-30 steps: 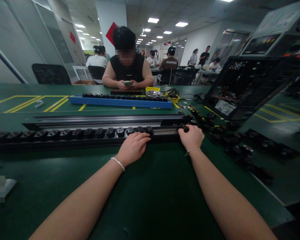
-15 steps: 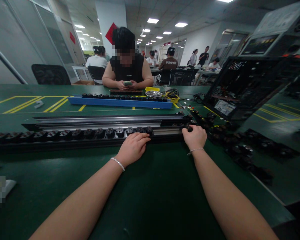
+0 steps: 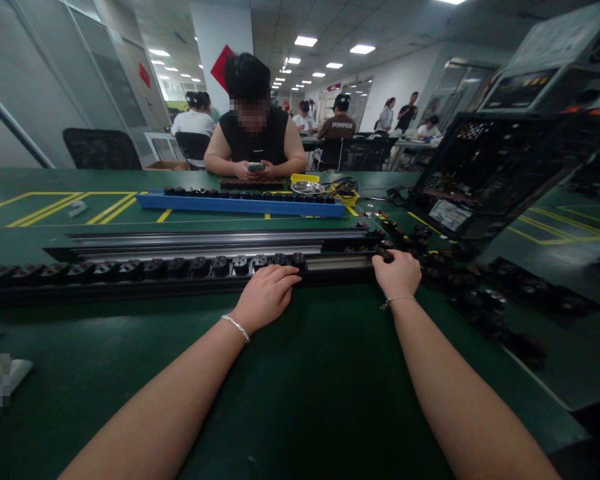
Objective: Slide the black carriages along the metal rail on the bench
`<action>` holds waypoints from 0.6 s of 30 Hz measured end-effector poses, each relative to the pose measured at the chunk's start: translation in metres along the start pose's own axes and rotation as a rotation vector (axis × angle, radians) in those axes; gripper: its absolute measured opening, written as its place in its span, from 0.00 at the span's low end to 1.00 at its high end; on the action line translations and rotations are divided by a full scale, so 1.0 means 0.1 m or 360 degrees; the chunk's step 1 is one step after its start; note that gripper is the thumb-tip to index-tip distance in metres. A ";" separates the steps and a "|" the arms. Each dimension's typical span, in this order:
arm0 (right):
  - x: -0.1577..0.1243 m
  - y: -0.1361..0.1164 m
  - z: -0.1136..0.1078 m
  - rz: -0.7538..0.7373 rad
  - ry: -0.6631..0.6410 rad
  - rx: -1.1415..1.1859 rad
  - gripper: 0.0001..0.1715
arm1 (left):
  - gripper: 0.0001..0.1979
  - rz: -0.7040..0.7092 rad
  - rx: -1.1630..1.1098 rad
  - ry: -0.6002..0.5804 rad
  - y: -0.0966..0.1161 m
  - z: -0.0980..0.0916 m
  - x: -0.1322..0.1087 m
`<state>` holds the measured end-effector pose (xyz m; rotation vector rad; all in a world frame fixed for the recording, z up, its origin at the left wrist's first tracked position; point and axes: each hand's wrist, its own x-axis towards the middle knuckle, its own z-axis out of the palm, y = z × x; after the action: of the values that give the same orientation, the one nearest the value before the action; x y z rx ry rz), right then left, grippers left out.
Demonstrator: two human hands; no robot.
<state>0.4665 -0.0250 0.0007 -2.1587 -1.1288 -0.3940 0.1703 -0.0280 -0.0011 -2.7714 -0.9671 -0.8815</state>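
A long black rail [image 3: 340, 276] with a silvery channel lies across the table before me. A row of round black socket-like modules [image 3: 199, 267] fills its left and middle stretch. My left hand [image 3: 269, 297] rests with outstretched fingers on the rail's front edge, beside the last modules of the row. At the rail's right end, my right hand [image 3: 399, 275] is closed in a pinch on a small black module [image 3: 384, 255], mostly hidden by the fingers. Between the hands the channel shows bare metal.
Behind lie further rails [image 3: 220, 237] and a blue tray [image 3: 240, 208] of black parts. An open computer case [image 3: 495, 180] stands at right, near loose black modules [image 3: 480, 300]. A metal dish [image 3: 307, 189] sits farther back. A seated person [image 3: 254, 133] holds a phone across the table.
My right hand has shifted slightly to the right along the rail, with the small black module in its fingers. My left hand stays where it was.
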 end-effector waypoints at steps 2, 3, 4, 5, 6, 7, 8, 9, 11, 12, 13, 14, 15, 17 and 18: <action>0.00 0.00 0.00 0.0017 -0.0004 -0.0002 0.26 | 0.15 -0.0002 0.0003 0.0002 0.00 0.00 0.00; 0.00 0.01 -0.01 0.0025 -0.0008 0.0001 0.26 | 0.15 -0.0003 0.0004 0.0002 0.00 0.00 0.00; 0.01 0.01 -0.01 0.0032 -0.0009 0.0007 0.26 | 0.15 -0.0002 0.0004 0.0004 -0.01 0.00 0.00; 0.01 0.01 -0.01 0.0037 -0.0008 0.0014 0.26 | 0.15 -0.0001 0.0003 0.0006 -0.01 0.01 0.00; 0.01 0.01 -0.01 0.0041 -0.0006 0.0021 0.26 | 0.15 0.0001 0.0000 0.0011 -0.01 0.01 0.00; 0.01 0.01 -0.01 0.0044 -0.0002 0.0027 0.25 | 0.15 0.0001 -0.0005 0.0015 -0.01 0.01 0.00; 0.01 0.01 -0.01 0.0050 0.0000 0.0031 0.25 | 0.15 0.0001 -0.0009 0.0020 -0.01 0.00 0.00; 0.01 0.01 -0.01 0.0055 0.0000 0.0032 0.25 | 0.15 0.0000 -0.0014 0.0024 0.00 0.00 0.00; 0.01 0.02 -0.01 0.0063 -0.0009 0.0030 0.25 | 0.15 -0.0003 -0.0018 0.0026 0.00 0.00 0.00; 0.02 0.03 -0.01 0.0063 -0.0015 0.0029 0.25 | 0.15 -0.0005 -0.0018 0.0025 0.00 0.00 0.00; 0.02 0.04 -0.01 0.0062 -0.0015 0.0030 0.25 | 0.15 -0.0006 -0.0017 0.0023 0.00 -0.01 0.00; 0.02 0.05 -0.01 0.0061 -0.0012 0.0032 0.25 | 0.15 -0.0007 -0.0016 0.0023 0.00 -0.01 0.00; 0.03 0.05 0.00 0.0062 -0.0006 0.0036 0.25 | 0.15 -0.0007 -0.0016 0.0024 0.00 -0.01 0.00; 0.03 0.07 0.00 0.0069 0.0012 0.0044 0.25 | 0.15 -0.0005 -0.0019 0.0031 0.00 0.00 0.00; 0.03 0.07 0.00 0.0073 0.0016 0.0048 0.25 | 0.15 -0.0002 -0.0018 0.0034 0.00 0.00 0.00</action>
<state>0.4745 -0.0259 -0.0005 -2.1500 -1.0711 -0.3647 0.1702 -0.0277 -0.0013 -2.7652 -0.9640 -0.9180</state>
